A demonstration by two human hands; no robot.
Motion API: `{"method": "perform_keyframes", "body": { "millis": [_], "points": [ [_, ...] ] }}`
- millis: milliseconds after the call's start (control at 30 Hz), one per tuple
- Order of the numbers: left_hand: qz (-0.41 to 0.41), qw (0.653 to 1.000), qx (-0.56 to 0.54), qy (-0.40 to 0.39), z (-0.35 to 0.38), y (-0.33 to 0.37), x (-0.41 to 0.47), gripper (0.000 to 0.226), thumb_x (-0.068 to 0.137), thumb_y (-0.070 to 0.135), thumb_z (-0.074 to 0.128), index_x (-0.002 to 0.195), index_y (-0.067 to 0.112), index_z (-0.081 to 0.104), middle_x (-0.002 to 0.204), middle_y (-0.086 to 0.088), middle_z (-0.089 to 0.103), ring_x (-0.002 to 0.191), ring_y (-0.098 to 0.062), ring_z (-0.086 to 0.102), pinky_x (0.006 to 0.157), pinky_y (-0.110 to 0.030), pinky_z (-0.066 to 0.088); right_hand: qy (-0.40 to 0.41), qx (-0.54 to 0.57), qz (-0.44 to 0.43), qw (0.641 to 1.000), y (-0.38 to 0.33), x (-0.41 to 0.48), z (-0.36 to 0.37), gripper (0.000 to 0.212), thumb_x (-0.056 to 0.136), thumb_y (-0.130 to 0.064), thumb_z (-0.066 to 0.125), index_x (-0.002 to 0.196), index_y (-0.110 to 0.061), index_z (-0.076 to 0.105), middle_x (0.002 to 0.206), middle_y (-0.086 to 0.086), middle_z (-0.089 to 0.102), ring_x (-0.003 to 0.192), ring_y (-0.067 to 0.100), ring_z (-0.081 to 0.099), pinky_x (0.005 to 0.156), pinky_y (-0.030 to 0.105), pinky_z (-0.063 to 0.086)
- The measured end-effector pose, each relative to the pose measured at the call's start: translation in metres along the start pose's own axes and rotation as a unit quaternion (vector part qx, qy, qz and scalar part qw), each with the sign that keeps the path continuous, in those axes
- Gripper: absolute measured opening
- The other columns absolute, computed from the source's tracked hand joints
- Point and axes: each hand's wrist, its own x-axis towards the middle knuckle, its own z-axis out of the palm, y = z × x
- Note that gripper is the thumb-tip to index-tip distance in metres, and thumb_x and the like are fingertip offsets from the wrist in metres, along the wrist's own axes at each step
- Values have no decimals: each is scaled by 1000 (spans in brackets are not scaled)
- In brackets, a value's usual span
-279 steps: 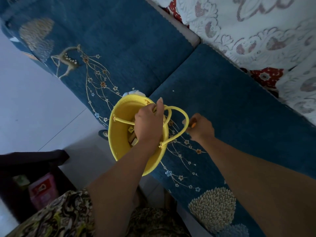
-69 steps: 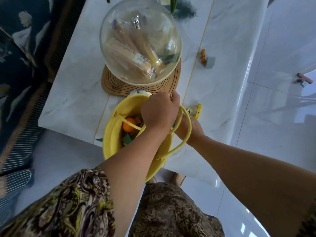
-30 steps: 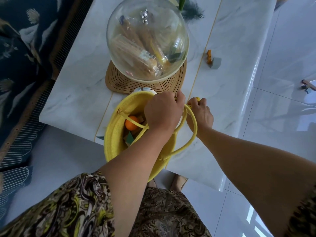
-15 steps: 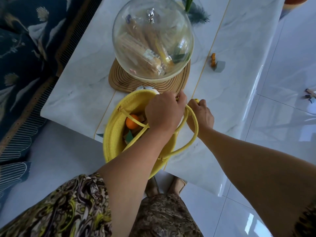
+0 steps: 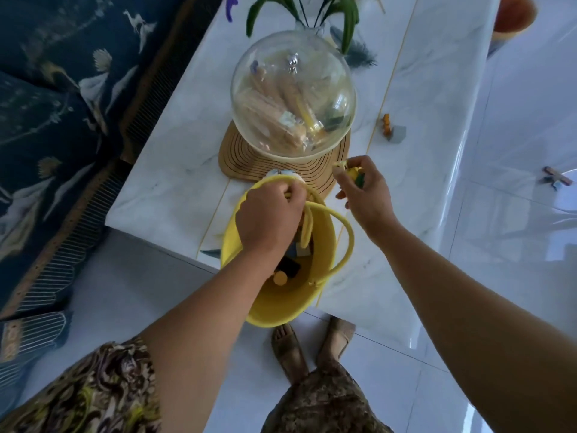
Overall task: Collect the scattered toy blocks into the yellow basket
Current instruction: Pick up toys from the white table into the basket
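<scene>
Head view: at frame centre, the left hand (image 5: pixel 268 214) had its fingers clenched round a handle (image 5: pixel 307 229) of the yellow basket (image 5: pixel 281 304). The basket was held at the worktop (image 5: pixel 175 182) edge, with blocks (image 5: pixel 287 267) inside. Just right of it, the right hand (image 5: pixel 367 195) had its fingers grasping a yellow block (image 5: pixel 351 171).

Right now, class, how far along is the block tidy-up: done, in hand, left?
Done: several blocks lie in the yellow basket, held at its handle by the left hand. In hand: the right hand grips a yellow block. Left: table blocks and floor blocks.
</scene>
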Motion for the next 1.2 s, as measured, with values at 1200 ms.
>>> {"method": "perform_keyframes", "body": {
  "millis": [1200],
  "points": [
    [70, 996, 35, -38, 28, 40, 38, 48, 96, 38, 42, 59, 12, 60, 53, -4, 56, 49, -21, 52, 43, -26, 34, 67, -80, 18, 994, 15, 34, -22, 16, 92, -34, 59, 101, -22, 65, 94, -3, 69, 83, 15, 66, 68, 27, 52]
  ]
}}
